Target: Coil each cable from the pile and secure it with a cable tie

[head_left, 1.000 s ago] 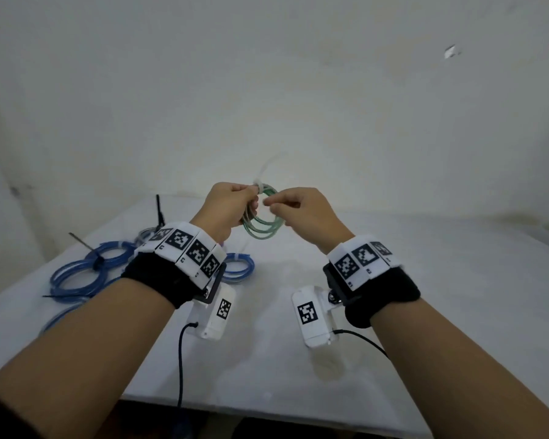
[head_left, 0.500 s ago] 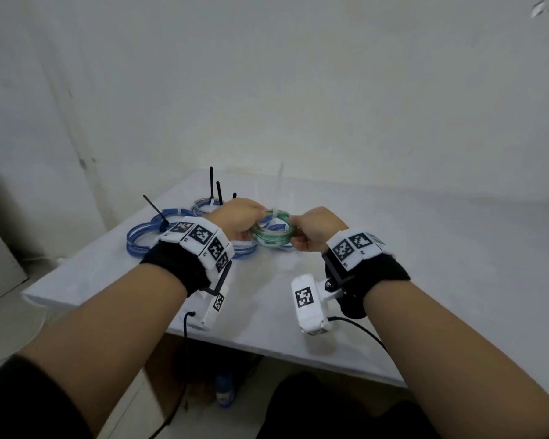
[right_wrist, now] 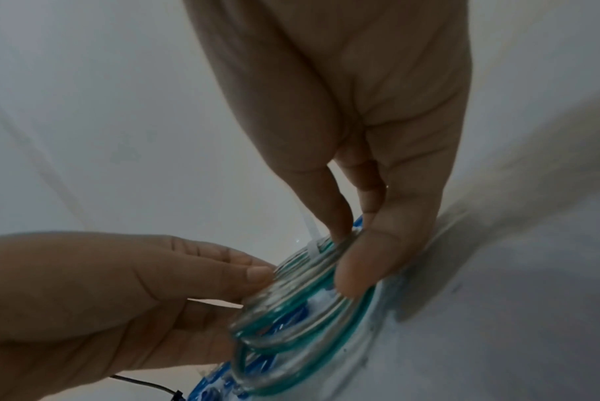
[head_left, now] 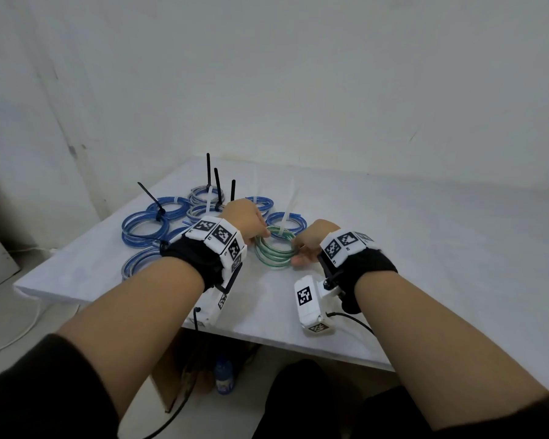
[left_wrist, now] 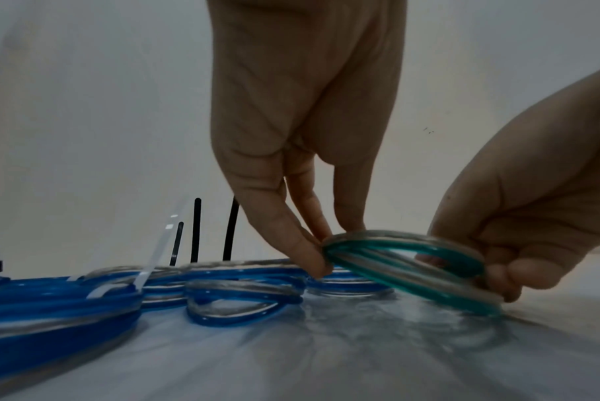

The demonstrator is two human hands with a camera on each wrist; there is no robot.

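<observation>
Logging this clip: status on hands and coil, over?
Left hand and right hand both pinch green coil, white tie on. Coil tilted, low edge on table. Blue coils crowd left.

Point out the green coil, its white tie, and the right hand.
green coil (head_left: pixel 274 252): head view, on the near loops.
white tie (right_wrist: pixel 313 245): right wrist view, where it wraps the coil.
right hand (head_left: pixel 311 240): head view, back of hand.
</observation>
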